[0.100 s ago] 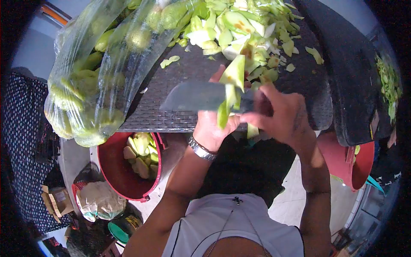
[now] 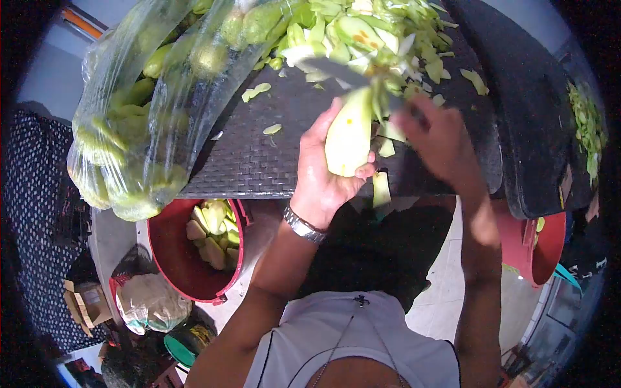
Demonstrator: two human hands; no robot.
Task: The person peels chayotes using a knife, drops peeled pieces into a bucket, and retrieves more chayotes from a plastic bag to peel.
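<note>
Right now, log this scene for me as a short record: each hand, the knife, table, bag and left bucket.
Left hand: gripping pale green produce
Right hand: holding a knife, blurred
Blade: near the produce's far end; contact unclear
Table: dark, woven surface, with heaped peelings
Clear plastic bag: at the table's left side, green produce inside
Red bucket: below the table, holds pale pieces

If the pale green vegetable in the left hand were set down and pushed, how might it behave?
The vegetable might be slippery, since its pale surface looks peeled. It is probably stiff: no sag shows in the left hand. Its rounded, tapering form could roll.
</note>
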